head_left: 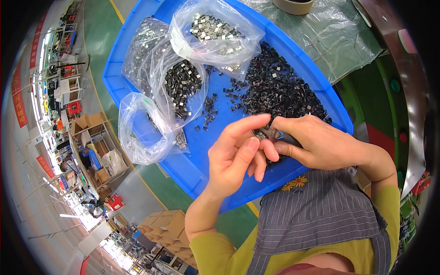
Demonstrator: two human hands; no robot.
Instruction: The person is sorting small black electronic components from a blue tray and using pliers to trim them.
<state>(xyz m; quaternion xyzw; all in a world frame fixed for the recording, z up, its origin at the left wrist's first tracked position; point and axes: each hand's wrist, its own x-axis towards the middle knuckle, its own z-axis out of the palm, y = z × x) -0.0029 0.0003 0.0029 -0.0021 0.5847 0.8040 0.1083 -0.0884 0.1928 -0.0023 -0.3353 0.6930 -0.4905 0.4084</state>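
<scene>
Over the near part of a blue plastic tray (183, 172), my two hands meet. My left hand (238, 153) has its fingers curled round a small dark and green part (260, 134), with the thumb bent over towards it. My right hand (316, 140) is closed on a hand tool with a dark grey-blue handle (289, 139); its tip points at the small part, and its exact kind is mostly hidden. Just beyond the hands lies a large pile of small black parts (279, 87).
Clear plastic bags hold small parts: one with silvery pieces (213, 30), another with black and silver pieces (182, 85). A clear bag (144, 130) lies at the tray's left. Plastic sheeting (330, 39) and a round container (293, 6) are beyond. Cardboard boxes (167, 229) stand lower left.
</scene>
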